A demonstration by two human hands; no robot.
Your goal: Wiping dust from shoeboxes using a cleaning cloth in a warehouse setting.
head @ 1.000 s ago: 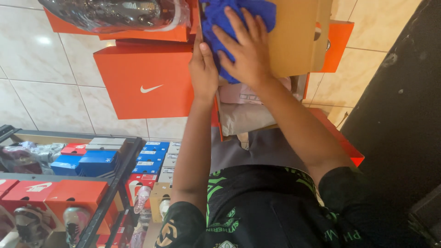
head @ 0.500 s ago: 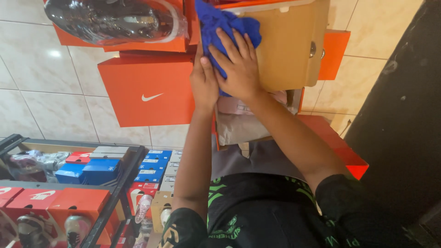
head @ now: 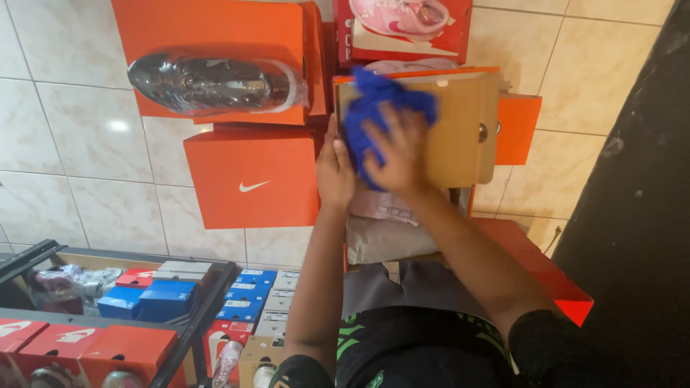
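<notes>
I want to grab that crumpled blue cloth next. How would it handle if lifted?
The crumpled blue cloth bunches in folds under the right hand, so it is probably floppy and light. It would likely drape rather than hold shape. Pressed on the brown cardboard box, it seems unlikely to slip.

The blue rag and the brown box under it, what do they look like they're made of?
The blue rag looks like soft woven or knit cloth: it bunches and folds under the right hand, with a matt surface. The brown box looks like plain uncoated cardboard: flat, stiff panels, dull tan, with orange showing along its edge. The left hand steadies its side. Which fibre the cloth is cannot be told.
</notes>
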